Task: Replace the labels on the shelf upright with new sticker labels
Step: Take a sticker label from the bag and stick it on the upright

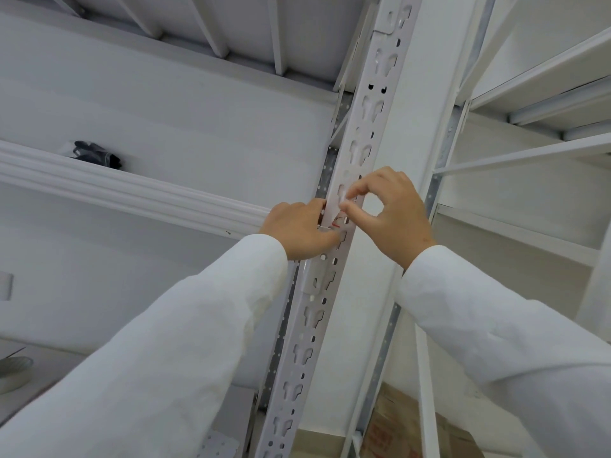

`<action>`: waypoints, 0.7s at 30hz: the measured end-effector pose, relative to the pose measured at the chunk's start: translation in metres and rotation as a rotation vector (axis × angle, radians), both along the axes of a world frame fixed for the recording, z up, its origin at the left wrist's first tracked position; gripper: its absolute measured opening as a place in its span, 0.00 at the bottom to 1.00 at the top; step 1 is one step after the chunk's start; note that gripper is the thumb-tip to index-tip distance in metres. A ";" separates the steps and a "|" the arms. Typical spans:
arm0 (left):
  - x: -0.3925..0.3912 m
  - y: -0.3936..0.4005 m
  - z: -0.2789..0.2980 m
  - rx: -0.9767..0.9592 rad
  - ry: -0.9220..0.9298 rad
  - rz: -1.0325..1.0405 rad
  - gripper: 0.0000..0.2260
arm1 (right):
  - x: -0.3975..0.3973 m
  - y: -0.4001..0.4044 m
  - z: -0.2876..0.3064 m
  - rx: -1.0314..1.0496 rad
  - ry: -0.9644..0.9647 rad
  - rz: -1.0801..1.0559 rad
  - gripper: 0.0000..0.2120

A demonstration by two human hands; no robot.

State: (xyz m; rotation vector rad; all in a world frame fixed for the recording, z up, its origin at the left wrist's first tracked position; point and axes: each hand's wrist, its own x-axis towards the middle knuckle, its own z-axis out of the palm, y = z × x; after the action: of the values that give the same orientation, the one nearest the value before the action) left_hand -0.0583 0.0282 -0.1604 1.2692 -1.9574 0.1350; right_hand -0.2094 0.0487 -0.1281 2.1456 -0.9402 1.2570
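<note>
Upright (334, 269): white metal post, punched with rows of keyhole slots and small round holes, running tilted across the view from lower left to upper right. Label (338, 215): small, pale, with a red mark near its lower edge, stuck on the upright's face about mid-height, partly lifted or creased at the top, exact edge hard to tell. Largely covered by fingers, so full outline not visible. No other label readable on the upright's visible length.
</note>
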 end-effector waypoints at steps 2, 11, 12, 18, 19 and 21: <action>0.000 -0.002 0.000 0.015 0.001 0.006 0.25 | 0.008 0.003 -0.004 0.056 -0.063 -0.135 0.09; -0.001 -0.004 -0.002 -0.001 0.002 0.008 0.29 | 0.023 0.002 -0.014 0.230 -0.158 -0.381 0.05; 0.000 -0.005 -0.002 -0.006 0.006 0.008 0.29 | 0.022 0.003 -0.014 0.228 -0.150 -0.386 0.05; -0.001 -0.002 -0.002 -0.006 -0.002 0.016 0.30 | 0.011 0.001 -0.010 0.217 -0.081 -0.309 0.07; -0.001 -0.002 -0.002 -0.002 -0.003 0.016 0.31 | 0.010 0.000 -0.010 0.213 -0.072 -0.289 0.07; -0.001 -0.001 -0.002 0.004 -0.002 0.016 0.32 | 0.007 -0.002 -0.009 0.207 -0.061 -0.248 0.06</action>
State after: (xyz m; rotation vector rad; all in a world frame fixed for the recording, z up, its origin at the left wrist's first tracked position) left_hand -0.0590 0.0267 -0.1622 1.2881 -1.9503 0.1403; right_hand -0.2023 0.0468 -0.1371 2.0709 -1.3691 1.1505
